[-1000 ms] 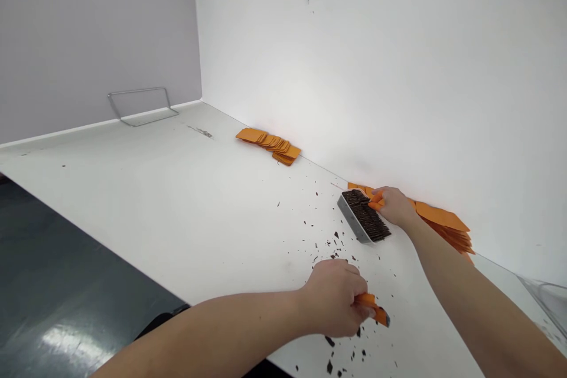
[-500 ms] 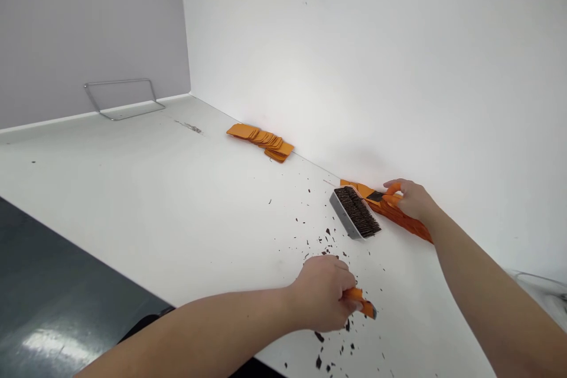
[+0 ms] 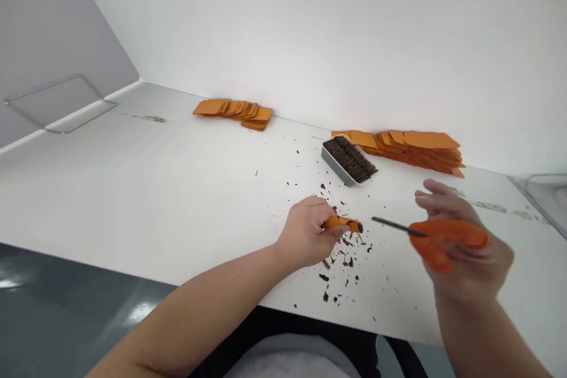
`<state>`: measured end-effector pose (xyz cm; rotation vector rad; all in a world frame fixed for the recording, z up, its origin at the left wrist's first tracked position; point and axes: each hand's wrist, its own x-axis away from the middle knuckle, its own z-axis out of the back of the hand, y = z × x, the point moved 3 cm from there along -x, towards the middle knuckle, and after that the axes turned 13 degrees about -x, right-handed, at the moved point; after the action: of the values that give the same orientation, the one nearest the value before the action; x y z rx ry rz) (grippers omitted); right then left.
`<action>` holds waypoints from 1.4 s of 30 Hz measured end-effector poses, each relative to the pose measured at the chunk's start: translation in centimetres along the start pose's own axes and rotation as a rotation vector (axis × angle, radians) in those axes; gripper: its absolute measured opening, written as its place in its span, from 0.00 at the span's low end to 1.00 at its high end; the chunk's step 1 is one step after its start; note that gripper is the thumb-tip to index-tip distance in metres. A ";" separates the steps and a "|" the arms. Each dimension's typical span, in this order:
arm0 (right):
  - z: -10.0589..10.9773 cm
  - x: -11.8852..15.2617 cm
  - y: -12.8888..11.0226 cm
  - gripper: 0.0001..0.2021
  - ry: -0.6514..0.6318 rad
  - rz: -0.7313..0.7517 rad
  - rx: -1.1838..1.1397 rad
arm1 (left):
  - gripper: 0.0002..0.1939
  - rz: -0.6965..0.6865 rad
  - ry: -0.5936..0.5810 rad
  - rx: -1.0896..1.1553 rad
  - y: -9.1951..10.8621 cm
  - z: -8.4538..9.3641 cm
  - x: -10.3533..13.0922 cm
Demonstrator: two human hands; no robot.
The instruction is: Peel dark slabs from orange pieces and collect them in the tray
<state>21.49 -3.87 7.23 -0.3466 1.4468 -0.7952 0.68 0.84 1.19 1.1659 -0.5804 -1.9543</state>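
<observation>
My left hand (image 3: pixel 308 230) is closed on a small rolled orange piece (image 3: pixel 344 223) with a dark end, just above the white table among dark scraps (image 3: pixel 349 261). My right hand (image 3: pixel 469 271) is off to the right, holding scissors (image 3: pixel 447 242) by their orange handles, slightly blurred. Their dark blades point left toward the rolled piece, with a gap between. Behind the hands stands a grey-white box (image 3: pixel 337 166) filled with rows of thin dark brown strips (image 3: pixel 349 156).
Along the wall behind the box lies a long row of overlapping orange pieces (image 3: pixel 411 144). A shorter orange row (image 3: pixel 234 111) sits farther left. Wire frames stand at the left (image 3: pixel 62 103) and right (image 3: pixel 547 177). The white table (image 3: pixel 133 207) has a near edge above a dark floor.
My right hand has lifted the scissors away from the long orange row and brought them nearer on the right. My left hand keeps the rolled piece. The view has shifted.
</observation>
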 end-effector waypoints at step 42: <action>-0.8 4.2 0.8 0.09 -0.061 0.048 -0.062 | 0.06 -0.399 0.164 -0.147 1.6 1.0 0.3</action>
<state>20.71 -5.86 3.47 -0.3789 1.4197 -0.6964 0.36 -0.32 2.61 1.4115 -0.1189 -2.1591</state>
